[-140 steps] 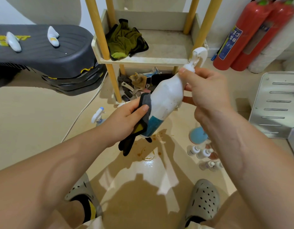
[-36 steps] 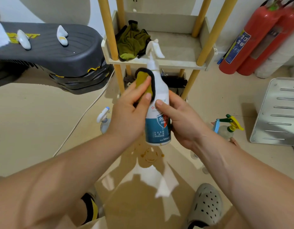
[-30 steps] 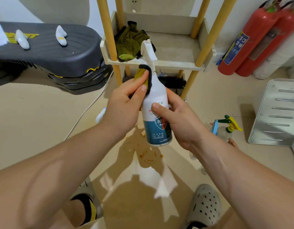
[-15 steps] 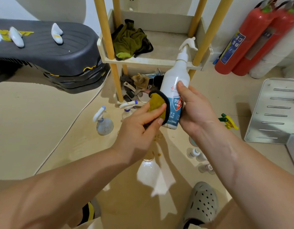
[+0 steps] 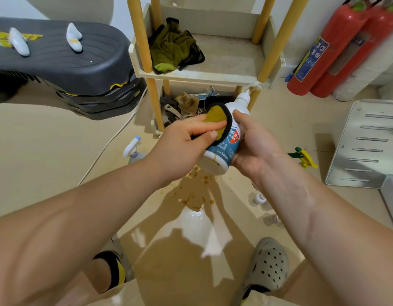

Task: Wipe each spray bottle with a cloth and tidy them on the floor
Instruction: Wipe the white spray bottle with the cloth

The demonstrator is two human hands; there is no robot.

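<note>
A white spray bottle (image 5: 222, 155) with a blue label is held above the floor, tilted so its base faces me and its nozzle points toward the shelf. My right hand (image 5: 255, 144) grips its right side. My left hand (image 5: 186, 144) presses a yellow cloth (image 5: 217, 117) with a black edge against the bottle's upper left side. A small spray bottle (image 5: 132, 149) with a white and blue head stands on the floor at the left. A green and yellow trigger head (image 5: 303, 155) shows past my right wrist. Small clear bottles (image 5: 260, 199) stand by my right forearm.
A wooden shelf unit (image 5: 213, 74) stands ahead, holding a green rag (image 5: 173, 49) and clutter below. A dark machine (image 5: 65, 62) is at the left, two red fire extinguishers (image 5: 337, 47) at the right, a metal plate (image 5: 368, 144) beside them. Brown stains (image 5: 195, 191) mark the floor.
The bottle has tipped further over, its base now toward me. My left hand has slid the cloth up along the bottle's side. My right hand keeps hold of it.
</note>
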